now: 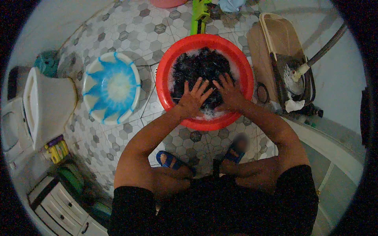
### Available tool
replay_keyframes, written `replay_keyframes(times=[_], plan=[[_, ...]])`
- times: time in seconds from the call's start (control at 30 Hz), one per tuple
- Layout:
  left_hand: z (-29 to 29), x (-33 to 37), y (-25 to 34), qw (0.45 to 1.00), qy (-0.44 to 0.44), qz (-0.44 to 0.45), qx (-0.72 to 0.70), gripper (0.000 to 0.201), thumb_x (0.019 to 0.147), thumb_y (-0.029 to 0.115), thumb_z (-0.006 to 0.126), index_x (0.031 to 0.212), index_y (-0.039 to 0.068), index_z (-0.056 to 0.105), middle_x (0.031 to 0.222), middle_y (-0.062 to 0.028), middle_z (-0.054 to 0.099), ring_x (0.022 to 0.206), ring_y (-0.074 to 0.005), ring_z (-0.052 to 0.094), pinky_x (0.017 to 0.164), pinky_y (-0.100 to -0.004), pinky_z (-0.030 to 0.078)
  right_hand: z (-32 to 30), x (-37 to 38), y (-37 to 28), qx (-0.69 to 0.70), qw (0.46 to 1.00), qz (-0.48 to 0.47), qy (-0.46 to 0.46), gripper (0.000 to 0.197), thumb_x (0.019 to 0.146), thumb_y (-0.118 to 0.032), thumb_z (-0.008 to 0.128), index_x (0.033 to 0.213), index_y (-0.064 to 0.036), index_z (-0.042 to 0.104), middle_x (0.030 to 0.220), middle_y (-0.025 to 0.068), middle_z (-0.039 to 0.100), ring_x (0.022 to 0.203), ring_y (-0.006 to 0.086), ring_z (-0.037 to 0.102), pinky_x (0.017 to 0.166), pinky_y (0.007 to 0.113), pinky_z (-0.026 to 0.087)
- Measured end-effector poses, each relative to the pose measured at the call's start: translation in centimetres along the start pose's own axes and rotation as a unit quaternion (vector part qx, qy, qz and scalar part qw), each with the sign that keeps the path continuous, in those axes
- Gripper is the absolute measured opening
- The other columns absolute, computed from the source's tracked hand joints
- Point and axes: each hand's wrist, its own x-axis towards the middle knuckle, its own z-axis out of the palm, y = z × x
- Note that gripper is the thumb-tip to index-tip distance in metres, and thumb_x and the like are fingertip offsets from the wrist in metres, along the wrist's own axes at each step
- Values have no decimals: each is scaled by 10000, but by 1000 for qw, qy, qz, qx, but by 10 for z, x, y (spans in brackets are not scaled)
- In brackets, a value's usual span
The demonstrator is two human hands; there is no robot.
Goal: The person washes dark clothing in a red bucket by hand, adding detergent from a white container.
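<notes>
A round red basin (165, 88) stands on the floor in front of me, holding foamy water and a dark, wet mass of cloth (201, 65). Some white suds (236, 72) ring the cloth along the basin's inner wall. Palm down, my left hand (194, 98) lies on the near left part of the cloth with its fingers spread. My right hand (230, 94) rests on the near right part, its fingers also stretched apart. Both hands press on the cloth without gripping it. Part of the cloth is hidden under them.
To the left is a blue and white basin (136, 100) on the hexagon-patterned tiles (155, 45). A white toilet (51, 100) stands farther left. On the right, a beige tub-like container (258, 51) leans near a grey hose (327, 47). Something bright green (201, 13) lies beyond the red basin.
</notes>
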Motion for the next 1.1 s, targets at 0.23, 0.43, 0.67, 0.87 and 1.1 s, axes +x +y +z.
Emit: replay_keyframes(times=[0.23, 0.43, 0.67, 0.87, 1.1], plan=[[43, 14, -18, 990, 13, -23, 140, 770, 902, 394, 583, 1561, 244, 212, 1637, -127, 49, 1496, -384, 36, 1086, -716, 156, 18, 21, -26, -109, 991, 64, 48, 707, 864, -272, 583, 1513, -170, 320, 1531, 236, 276, 1371, 446, 299, 1034, 718, 271], [36, 20, -24, 997, -16, -22, 71, 739, 912, 312, 571, 1558, 231, 220, 1637, -121, 60, 1501, -372, 24, 1104, -698, 154, 26, 23, -20, -67, 993, 61, 74, 867, 802, -244, 664, 1538, -122, 222, 1523, 240, 251, 1348, 461, 310, 1010, 667, 336], [1, 7, -36, 992, 38, 7, -123, 860, 817, 387, 678, 1532, 137, 271, 1594, -174, 193, 1456, -401, 193, 1101, -633, 246, -33, 20, -25, 33, 997, 60, -31, 1068, 685, -310, 834, 1520, -52, 219, 1510, 243, 272, 1364, 447, 303, 1026, 578, 368], [8, 14, -29, 993, 72, -82, -48, 722, 725, 305, 764, 1356, 85, 490, 1203, -114, 574, 1189, -284, 520, 906, -542, 433, -13, 31, -7, 121, 988, 50, 77, 808, 690, -286, 814, 1383, -48, 474, 1199, 225, 573, 1165, 387, 513, 987, 526, 394], [-21, 13, -50, 965, 161, -164, -126, 569, 766, 303, 708, 1264, 72, 554, 1382, -200, 450, 1312, -387, 395, 1028, -579, 339, -45, 53, 13, 98, 973, -39, 204, 664, 710, -316, 770, 1283, -40, 580, 1296, 269, 529, 1256, 416, 464, 1029, 535, 370]])
